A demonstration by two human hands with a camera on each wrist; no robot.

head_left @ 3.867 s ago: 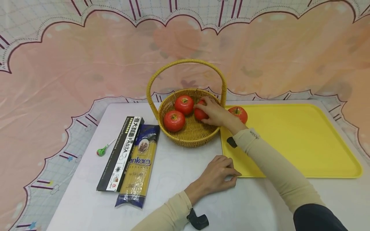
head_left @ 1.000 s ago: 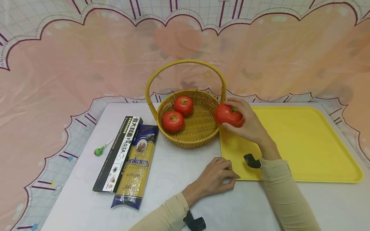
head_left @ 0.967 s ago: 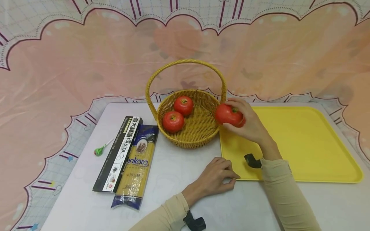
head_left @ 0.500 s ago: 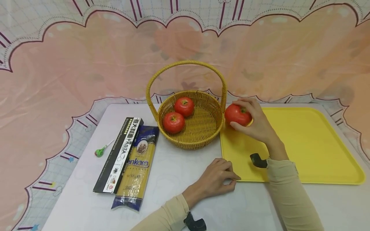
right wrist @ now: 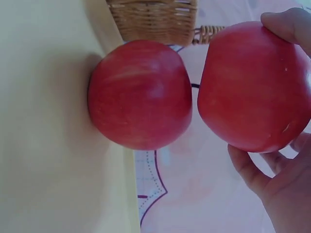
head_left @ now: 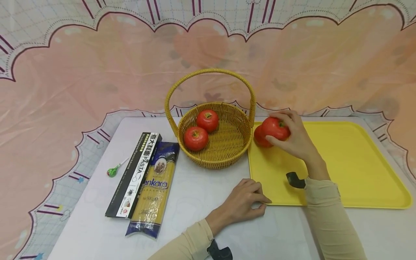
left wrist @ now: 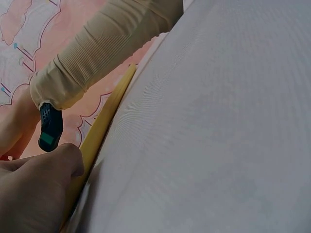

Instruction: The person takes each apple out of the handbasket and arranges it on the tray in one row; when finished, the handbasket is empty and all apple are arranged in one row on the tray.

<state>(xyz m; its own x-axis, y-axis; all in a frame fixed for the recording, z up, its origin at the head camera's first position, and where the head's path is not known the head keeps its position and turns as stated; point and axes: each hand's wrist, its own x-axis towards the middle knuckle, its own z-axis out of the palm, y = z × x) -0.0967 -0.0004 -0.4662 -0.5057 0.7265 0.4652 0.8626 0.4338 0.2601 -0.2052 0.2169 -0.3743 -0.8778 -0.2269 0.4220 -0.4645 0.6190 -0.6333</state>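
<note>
My right hand (head_left: 294, 139) holds a red apple (head_left: 274, 128) between thumb and fingers, raised above the tray's far left corner. In the right wrist view, this held apple (right wrist: 252, 87) hangs just above a second apple (right wrist: 140, 94) standing on the tray, which is partly hidden in the head view. Two more apples (head_left: 195, 138) sit in the left half of the wicker basket (head_left: 227, 159). My left hand (head_left: 242, 200) rests at the near left corner of the yellow tray (head_left: 341, 162), its curled fingers and thumb pinching the rim.
Left of the basket lie a yellow and blue pasta packet (head_left: 151, 195) and a black and white pasta box (head_left: 133, 177) overlapping it. Farther left is a green lollipop (head_left: 112, 171). The basket's tall handle (head_left: 211, 70) arches upward. A patterned cloth (head_left: 97, 72) hangs behind the table.
My right hand has lifted an apple out of the basket and carried it right, over the tray. It has kept shifting slightly right over the last second. My left hand stays at the tray corner.
</note>
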